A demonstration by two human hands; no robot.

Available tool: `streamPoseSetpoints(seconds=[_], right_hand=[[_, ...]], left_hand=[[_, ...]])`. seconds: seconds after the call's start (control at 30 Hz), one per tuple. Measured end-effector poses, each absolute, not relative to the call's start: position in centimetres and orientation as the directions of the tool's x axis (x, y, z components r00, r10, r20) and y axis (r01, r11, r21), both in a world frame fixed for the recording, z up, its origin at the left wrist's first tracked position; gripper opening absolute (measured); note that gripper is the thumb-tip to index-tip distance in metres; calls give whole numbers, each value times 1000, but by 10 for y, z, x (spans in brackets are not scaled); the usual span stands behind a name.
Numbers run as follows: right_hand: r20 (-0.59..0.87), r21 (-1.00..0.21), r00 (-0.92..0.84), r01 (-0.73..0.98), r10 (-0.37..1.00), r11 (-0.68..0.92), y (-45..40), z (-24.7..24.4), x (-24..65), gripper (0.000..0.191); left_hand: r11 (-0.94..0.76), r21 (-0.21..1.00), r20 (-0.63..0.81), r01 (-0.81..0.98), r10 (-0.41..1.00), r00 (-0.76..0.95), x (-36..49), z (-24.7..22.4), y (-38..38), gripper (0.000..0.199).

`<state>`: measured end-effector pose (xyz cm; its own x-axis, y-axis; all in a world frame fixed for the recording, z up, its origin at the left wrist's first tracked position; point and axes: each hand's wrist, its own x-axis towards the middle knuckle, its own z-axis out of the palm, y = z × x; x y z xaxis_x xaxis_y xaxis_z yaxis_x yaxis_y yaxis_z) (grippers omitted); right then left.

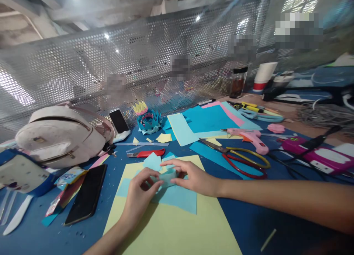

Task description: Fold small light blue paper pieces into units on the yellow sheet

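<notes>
Between my two hands is a small curled piece of light blue paper (168, 178). My left hand (142, 186) pinches its left side between thumb and fingers. On the other side my right hand (190, 176) grips it, with the thumb in front and the fingers behind. Below lies a flat light blue sheet (182, 201) on a large pale yellow sheet (155, 231). Smaller light blue pieces (152, 161) rest just behind my fingers. A red utility knife (149, 153) and scissors (235, 157) with red and yellow handles lie beyond my hands.
A folded paper flower (149, 120) stands at the back, near stacked coloured sheets (210, 118). To the right are a pink glue gun (250, 137) and a magenta device (312, 155) with cables. A black phone (87, 196) and a pale backpack (61, 133) are on the left.
</notes>
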<state>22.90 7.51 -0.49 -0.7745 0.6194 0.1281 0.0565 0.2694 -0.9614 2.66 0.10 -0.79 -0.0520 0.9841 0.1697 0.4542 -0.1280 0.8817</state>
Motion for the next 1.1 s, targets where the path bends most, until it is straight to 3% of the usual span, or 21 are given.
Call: streamPoseSetpoints(seconds=[0.23, 0.5, 0.73, 1.1], right_hand=[[115, -954, -768, 92, 630, 286, 78, -7, 228, 40], [29, -992, -722, 66, 692, 111, 75, -1, 226, 31], [16, -997, -735, 38, 678, 66, 76, -1, 226, 25], [15, -998, -710, 31, 704, 52, 76, 0, 224, 35]], left_hand=[[-72, 922, 119, 380, 988, -102, 26, -10, 2, 18], [-18, 941, 77, 337, 984, -162, 24, -13, 4, 25], [-14, 937, 53, 349, 993, -104, 21, -14, 6, 24], [11, 930, 20, 368, 997, -79, 26, -10, 3, 24]])
